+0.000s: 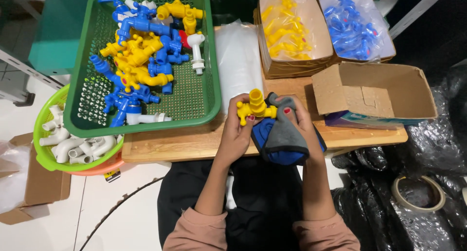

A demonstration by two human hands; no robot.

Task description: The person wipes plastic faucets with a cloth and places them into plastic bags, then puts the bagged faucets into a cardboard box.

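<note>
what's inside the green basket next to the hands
The green basket holds a pile of blue taps and yellow taps, with a white one at the right. Its near right part is bare mesh. Whatever lies beneath the pile is covered.

Both forearms reach forward (pink sleeves at the elbows); the left hand [237, 127] and right hand [297, 122] meet, fingers curled closed.
</note>
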